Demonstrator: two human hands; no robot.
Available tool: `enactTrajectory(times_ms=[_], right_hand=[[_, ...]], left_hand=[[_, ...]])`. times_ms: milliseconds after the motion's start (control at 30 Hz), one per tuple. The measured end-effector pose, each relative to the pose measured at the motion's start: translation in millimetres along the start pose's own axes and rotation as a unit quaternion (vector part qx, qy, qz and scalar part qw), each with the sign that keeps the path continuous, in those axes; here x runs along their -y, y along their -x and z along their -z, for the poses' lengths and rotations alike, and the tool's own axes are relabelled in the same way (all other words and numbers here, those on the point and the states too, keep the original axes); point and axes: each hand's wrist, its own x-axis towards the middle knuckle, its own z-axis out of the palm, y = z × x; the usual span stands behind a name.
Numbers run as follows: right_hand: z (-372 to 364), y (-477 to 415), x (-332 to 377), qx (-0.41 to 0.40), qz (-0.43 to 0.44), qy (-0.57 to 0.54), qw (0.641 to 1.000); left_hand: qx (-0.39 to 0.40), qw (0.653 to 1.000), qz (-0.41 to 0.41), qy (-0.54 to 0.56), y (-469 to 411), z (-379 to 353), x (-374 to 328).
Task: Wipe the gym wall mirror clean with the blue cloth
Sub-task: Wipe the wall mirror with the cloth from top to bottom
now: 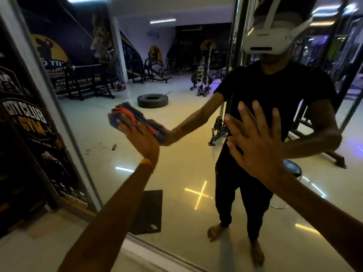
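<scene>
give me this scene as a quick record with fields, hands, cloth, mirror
left hand: fingers straight, presses blue cloth on mirror
right hand: open, fingers spread, seemingly flat on the glass
cloth state: folded, orange edging
mirror shows: reflected tyre
left of mirror: gym poster

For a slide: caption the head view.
Left hand presses a folded blue cloth against the gym wall mirror while the right hand rests flat on it.
</scene>
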Motion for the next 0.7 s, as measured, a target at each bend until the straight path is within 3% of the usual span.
enactTrajectory(times_ms=[100,167,267,367,500,567,633,700], right_hand=[[0,-3,8,-0.004,-0.013,-0.003,1.0],[-2,-5,12,-0.01,-0.023,-0.009,1.0],[-6,-6,14,-0.013,-0.034,-0.01,0.999],[-7,-4,12,-0.023,-0.022,-0.011,0.999],[-4,-4,3,-0.027,-0.007,-0.021,0.999],[0,-6,4,-0.023,-0.007,-0.028,0.999],[3,-14,5,-0.016,-0.005,-0.035,0.999],[7,-26,6,-0.018,0.0,-0.031,0.999]], left_hand=[[-0.022,0.996,0.091,-0.014,-54,17,-1],[-0.007,0.998,0.046,0.04,-21,11,-20],[0.119,0.977,-0.017,0.176,90,3,-46],[0.187,0.972,-0.094,0.106,142,0,-62],[0.064,0.986,-0.138,0.073,22,-10,-51],[-0.005,0.992,-0.119,0.047,-42,-12,-39],[-0.047,0.996,-0.05,0.055,-56,-16,-44],[-0.039,0.997,-0.038,0.055,-19,-20,-65]])
